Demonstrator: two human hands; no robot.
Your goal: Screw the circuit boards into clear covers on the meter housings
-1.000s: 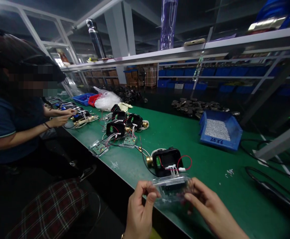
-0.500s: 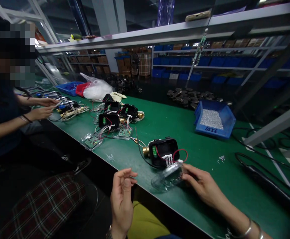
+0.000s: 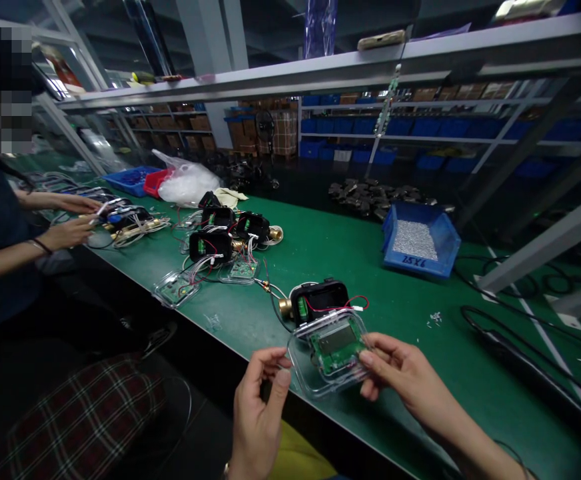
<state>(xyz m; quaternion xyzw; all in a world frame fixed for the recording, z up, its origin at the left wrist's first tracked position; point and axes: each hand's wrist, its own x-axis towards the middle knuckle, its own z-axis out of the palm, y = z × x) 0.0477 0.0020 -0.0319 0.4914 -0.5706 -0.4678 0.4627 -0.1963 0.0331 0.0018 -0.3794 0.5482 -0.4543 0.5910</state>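
Note:
My right hand (image 3: 395, 373) pinches the right edge of a clear plastic cover (image 3: 300, 373). A green circuit board with a grey display (image 3: 338, 340) sits in that cover, its display side tilted toward me. My left hand (image 3: 263, 400) is open beside the cover's left edge, fingers curved and thumb apart; whether a fingertip touches the rim I cannot tell. Just behind the cover stands a black meter housing (image 3: 328, 297) with a green battery inside, a brass fitting (image 3: 285, 308) on its left and a red wire loop (image 3: 360, 302) on its right.
Several similar black housings (image 3: 211, 247) with wired boards lie to the left on the green bench (image 3: 310, 247). A blue bin (image 3: 420, 263) of small metal parts stands at back right. A black corded tool (image 3: 510, 353) lies at right. A co-worker's hands (image 3: 73, 227) work at far left.
The clear cover has been turned so the board's display side now faces me. My left hand has moved right and up, close to the cover's edge.

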